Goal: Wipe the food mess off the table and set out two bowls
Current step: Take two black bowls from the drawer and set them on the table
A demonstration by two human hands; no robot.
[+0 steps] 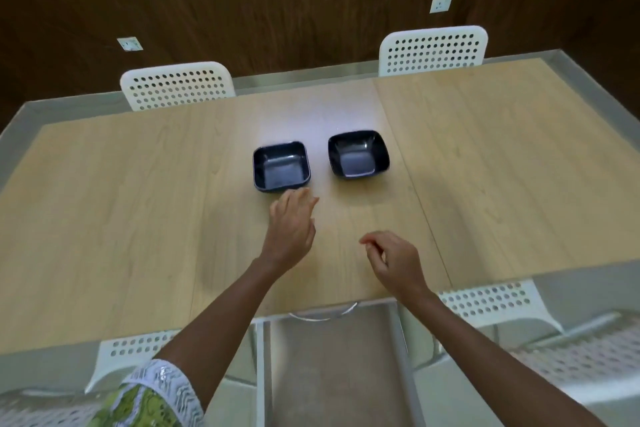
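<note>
Nearest us, our right hand (393, 258) hangs over the table (138, 218), fingers loosely curled, holding nothing. Our left hand (291, 224) reaches farther, fingers relaxed and empty, its fingertips just short of the left bowl (281, 166). The right bowl (358, 154) sits beyond our right fingers.

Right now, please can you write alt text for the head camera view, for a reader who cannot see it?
Two empty dark square bowls, left bowl and right bowl, sit side by side, apart, on a light wooden table. The left hand reaches close to the left bowl, while the right hand hovers loosely curled and holds nothing. White perforated chairs stand around the table.
</note>
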